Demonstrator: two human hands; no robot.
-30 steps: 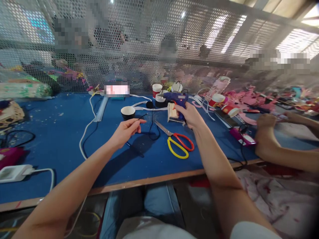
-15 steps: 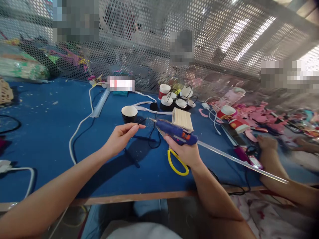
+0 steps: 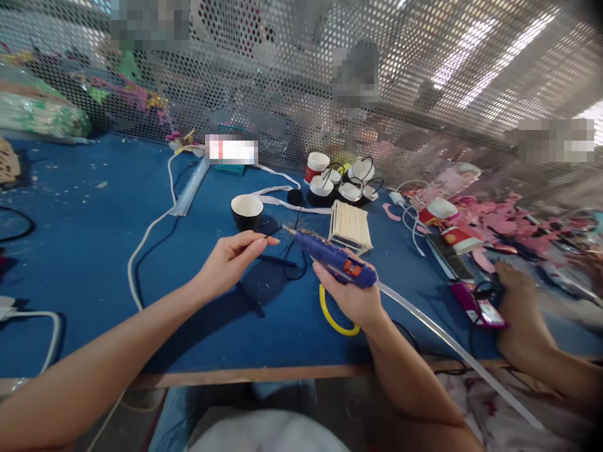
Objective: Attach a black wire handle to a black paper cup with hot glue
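Observation:
My left hand [image 3: 234, 258] pinches a thin black cord [image 3: 274, 233] between thumb and forefinger, its end pointing at the nozzle. My right hand [image 3: 353, 300] is wrapped round a blue hot glue gun [image 3: 327, 252]. A long clear glue stick [image 3: 438, 336] trails from the gun's back end. The nozzle is close to the cord; whether they touch I cannot tell. Just beyond my left fingers stands a black paper cup [image 3: 247, 218] with a white inside. A yellow loop handle [image 3: 336, 320] lies below my right hand, partly hidden.
Several cups with black cord handles [image 3: 349, 190] stand at the back, behind a block of pale wooden sticks [image 3: 351, 227]. A white cable [image 3: 144, 245] curves across the left. At right are a phone [image 3: 452, 260], pink pieces [image 3: 499, 223] and another person's arm [image 3: 525, 314].
The view has shifted slightly. The glue gun's back end has dipped a little, and the glue stick slopes more steeply. Both hands keep their holds.

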